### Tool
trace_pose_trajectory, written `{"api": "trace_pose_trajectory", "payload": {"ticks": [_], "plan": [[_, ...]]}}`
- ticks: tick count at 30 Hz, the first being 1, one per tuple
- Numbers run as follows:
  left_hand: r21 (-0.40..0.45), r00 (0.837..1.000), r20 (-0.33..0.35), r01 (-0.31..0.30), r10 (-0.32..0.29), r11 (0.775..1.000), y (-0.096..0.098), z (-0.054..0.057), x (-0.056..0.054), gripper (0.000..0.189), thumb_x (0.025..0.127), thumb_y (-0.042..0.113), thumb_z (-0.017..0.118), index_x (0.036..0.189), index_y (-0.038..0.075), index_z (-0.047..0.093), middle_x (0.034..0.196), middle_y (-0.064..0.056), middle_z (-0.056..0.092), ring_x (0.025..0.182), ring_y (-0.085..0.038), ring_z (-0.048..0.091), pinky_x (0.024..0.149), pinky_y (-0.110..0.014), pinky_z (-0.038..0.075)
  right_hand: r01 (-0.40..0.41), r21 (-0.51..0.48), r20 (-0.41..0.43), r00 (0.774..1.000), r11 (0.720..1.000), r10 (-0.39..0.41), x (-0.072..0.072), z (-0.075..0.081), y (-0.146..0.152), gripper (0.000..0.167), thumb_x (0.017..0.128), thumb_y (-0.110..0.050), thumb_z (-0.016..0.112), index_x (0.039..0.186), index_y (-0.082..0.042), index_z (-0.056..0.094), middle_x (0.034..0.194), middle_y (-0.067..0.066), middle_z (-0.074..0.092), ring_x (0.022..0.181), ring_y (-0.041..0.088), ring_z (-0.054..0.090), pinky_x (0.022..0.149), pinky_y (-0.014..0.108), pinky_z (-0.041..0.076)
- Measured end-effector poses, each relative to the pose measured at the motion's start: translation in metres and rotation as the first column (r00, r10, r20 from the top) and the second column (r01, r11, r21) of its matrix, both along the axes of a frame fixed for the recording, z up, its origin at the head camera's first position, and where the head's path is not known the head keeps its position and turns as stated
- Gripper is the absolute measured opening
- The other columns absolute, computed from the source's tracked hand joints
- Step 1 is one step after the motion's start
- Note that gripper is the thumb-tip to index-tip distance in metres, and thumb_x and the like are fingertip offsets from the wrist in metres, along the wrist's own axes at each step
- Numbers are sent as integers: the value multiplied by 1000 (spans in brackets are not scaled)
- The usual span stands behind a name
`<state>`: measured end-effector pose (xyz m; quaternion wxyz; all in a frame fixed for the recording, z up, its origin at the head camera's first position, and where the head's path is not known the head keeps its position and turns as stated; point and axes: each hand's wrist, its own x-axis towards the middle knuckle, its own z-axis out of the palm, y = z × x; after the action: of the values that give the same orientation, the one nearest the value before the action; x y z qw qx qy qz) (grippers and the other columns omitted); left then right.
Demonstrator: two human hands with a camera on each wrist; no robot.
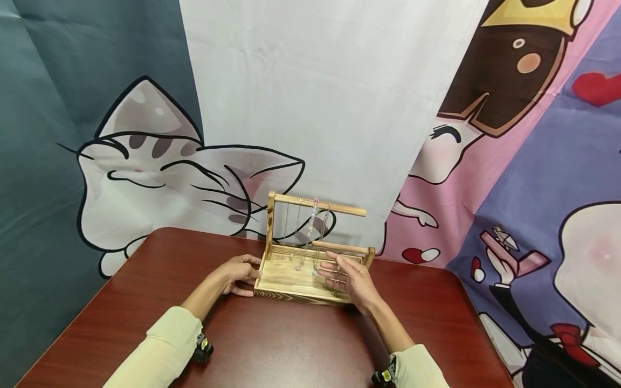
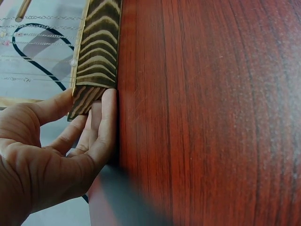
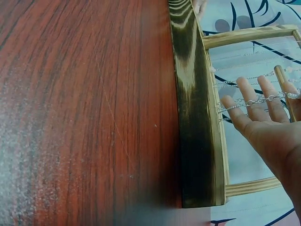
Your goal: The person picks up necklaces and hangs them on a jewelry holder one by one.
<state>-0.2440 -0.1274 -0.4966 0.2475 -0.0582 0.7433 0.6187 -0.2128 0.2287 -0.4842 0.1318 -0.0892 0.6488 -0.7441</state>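
Note:
A wooden jewelry stand (image 1: 269, 226) with a shallow tray (image 1: 278, 277) sits in front of the backdrop. Thin necklaces hang from its upper rod (image 1: 346, 209), among them one with pink beads (image 1: 311, 226) and a silver chain (image 1: 323, 229). My left hand (image 1: 237, 275) grips the tray's left end; in the left wrist view its thumb is at the rim and fingers lie against the striped wood (image 2: 96, 52). Over the tray's right part, my right hand (image 1: 355, 281) has its fingers extended. A silver linked chain (image 3: 254, 101) crosses those fingers in the right wrist view.
The stand rests on a reddish-brown wooden table (image 1: 291, 345), near its back edge. Behind it hangs a cloth backdrop (image 1: 320, 97) printed with cartoon figures. A lower rod (image 1: 342, 247) runs to a short post (image 1: 371, 257) at the stand's right end.

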Motion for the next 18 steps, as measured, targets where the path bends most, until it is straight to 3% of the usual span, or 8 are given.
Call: {"api": "trace_pose_trajectory", "payload": {"ticks": [7,14,18], "plan": [[0,1000,4,-1,1,1000,0,0,-1,53,107,4,67,158,3,51,119,-19,76,106,-26,75,79,-44,71,-8,25,-39,999,1000,9,2,3,2,54,122,-40,51,164,-7,57,156,32,64,138,39,73,122,63,55],[-2,1000,-1,-3,3,1000,-1,-1,-1,54,107,4,67,158,3,50,121,-19,74,109,-28,74,79,-45,71,-14,26,-86,996,1000,17,4,15,-1,60,122,-38,50,166,3,49,155,32,65,134,32,76,123,62,54],[1,1000,-2,2,-2,1000,0,-1,-1,55,107,5,68,158,3,50,122,-19,75,109,-28,74,80,-45,71,-42,23,-138,989,999,45,4,22,-1,64,123,-35,48,166,11,42,142,12,79,134,32,76,118,49,61]]}}
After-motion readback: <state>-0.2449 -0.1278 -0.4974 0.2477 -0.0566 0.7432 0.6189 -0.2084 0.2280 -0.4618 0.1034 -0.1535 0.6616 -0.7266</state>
